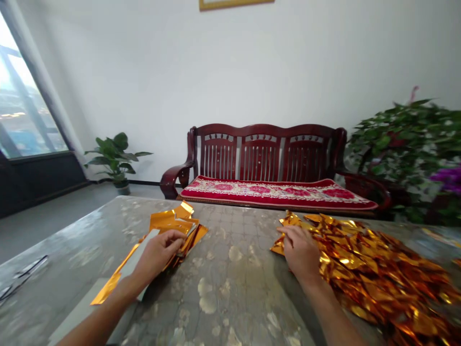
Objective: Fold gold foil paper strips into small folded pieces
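My left hand (163, 247) rests on a loose stack of gold foil paper sheets (163, 221), its thumb and fingers pinched together at the sheets. Some of them show a pale grey backing. On the other side, my right hand (300, 250) is at the left end of a large heap of folded gold foil pieces (382, 269). Its fingers are bent around a folded gold foil piece (277, 246) that shows beside them; the fingertips are partly hidden. Beneath the left forearm lies a pale grey sheet (82, 307).
The stone-patterned table (230, 269) stretches across the front. Glasses (27, 274) lie at its left edge. Beyond stand a dark red wooden bench (259, 154) with a floral cover, a potted plant (117, 156) and a leafy plant (410, 139) at right.
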Demonstrator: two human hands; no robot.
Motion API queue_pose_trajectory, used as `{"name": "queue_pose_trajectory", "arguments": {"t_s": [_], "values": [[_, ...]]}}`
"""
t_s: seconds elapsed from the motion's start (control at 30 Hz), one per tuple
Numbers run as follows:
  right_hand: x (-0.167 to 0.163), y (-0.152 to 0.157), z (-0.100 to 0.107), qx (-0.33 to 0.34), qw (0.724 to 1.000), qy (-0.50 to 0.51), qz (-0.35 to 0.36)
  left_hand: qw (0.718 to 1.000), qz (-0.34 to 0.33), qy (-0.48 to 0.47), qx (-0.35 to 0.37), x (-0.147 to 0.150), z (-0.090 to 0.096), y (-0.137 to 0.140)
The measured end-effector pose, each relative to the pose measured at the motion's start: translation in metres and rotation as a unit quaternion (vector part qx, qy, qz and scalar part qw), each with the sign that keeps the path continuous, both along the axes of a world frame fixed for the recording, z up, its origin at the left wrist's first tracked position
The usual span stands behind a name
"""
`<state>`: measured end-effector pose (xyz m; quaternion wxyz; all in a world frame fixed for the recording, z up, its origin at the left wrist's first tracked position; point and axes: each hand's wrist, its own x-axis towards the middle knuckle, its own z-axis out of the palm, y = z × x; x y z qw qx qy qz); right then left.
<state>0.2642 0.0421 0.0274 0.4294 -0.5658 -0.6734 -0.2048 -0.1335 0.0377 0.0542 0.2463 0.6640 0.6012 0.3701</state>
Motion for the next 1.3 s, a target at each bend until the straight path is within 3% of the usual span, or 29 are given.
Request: {"name": "queue_pose_trajectory", "arguments": {"t_s": [0.1,0.23,0.37,0.53,0.67,0.8,0.93,1.03,1.17,1.23,1.3], "values": [[-0.037,-0.002,-0.021,-0.066,0.99,-0.016,0.122,0.99,0.081,0.117,-0.005,-0.053,0.0,0.001],[-0.067,-0.006,-0.05,-0.137,0.971,-0.03,0.195,0.959,0.127,0.246,-0.063,-0.089,-0.008,-0.005],[-0.071,-0.008,-0.062,-0.214,0.949,-0.027,0.231,0.941,0.085,0.312,-0.103,-0.087,-0.017,-0.011],[-0.065,-0.007,-0.064,-0.236,0.945,0.002,0.227,0.934,0.026,0.311,-0.174,-0.069,-0.033,-0.018],[-0.065,-0.006,-0.064,-0.253,0.94,0.006,0.228,0.928,0.027,0.332,-0.167,-0.064,-0.044,-0.023],[-0.066,-0.007,-0.062,-0.269,0.935,0.005,0.23,0.926,-0.023,0.339,-0.164,-0.068,-0.036,-0.026],[-0.066,-0.008,-0.06,-0.273,0.934,0.005,0.232,0.934,-0.046,0.313,-0.165,-0.07,-0.017,-0.032],[-0.066,-0.008,-0.058,-0.274,0.932,0.025,0.235,0.95,0.015,0.283,-0.128,-0.062,-0.005,-0.037],[-0.071,-0.011,-0.059,-0.288,0.915,0.129,0.25,0.992,0.004,0.122,-0.029,-0.029,-0.007,-0.037],[-0.075,-0.011,-0.061,-0.32,0.877,0.236,0.268,1.0,-0.017,-0.005,-0.013,-0.005,-0.015,-0.034],[-0.08,-0.012,-0.061,-0.339,0.805,0.355,0.333,0.991,-0.04,-0.126,-0.024,0.023,-0.023,-0.031]]}}
